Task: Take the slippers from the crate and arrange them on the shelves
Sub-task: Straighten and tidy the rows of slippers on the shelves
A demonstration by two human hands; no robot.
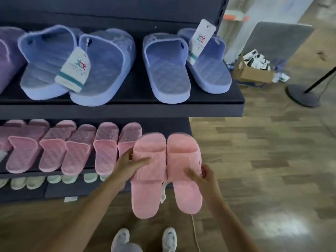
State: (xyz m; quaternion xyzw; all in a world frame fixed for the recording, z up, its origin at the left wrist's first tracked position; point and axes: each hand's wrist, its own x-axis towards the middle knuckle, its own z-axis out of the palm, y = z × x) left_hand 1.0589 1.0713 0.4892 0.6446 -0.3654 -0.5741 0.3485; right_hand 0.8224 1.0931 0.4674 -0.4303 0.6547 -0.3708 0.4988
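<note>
On the upper shelf [127, 110], at the far left, a purple slipper [7, 57] is being cut off by the frame edge. Beside it the left blue pair [101, 70] is being shown with a white tag [72, 70] lying across it. Further right, the right blue pair [169, 70] is being shown with a second tag [201, 39] standing up from it. Below, a row of pink slippers [72, 150] is being kept toes inward on the middle shelf [87, 172], with pale slippers [34, 182] lined up beneath. At the right end of that row, a pair of pink slippers [163, 171] is being held side by side, toes toward the shelf and heels out over the wooden floor [272, 160]; whether it is touching the shelf cannot be told. The left slipper is being gripped by the left hand [129, 164], fingers laid over its strap. The right slipper is being pinched at its outer edge by the right hand [203, 177], thumb on top. The hands are being kept apart, one on each slipper. At the far right, a cardboard box [252, 73] and a round stand base [301, 95] are being left on the floor.
</note>
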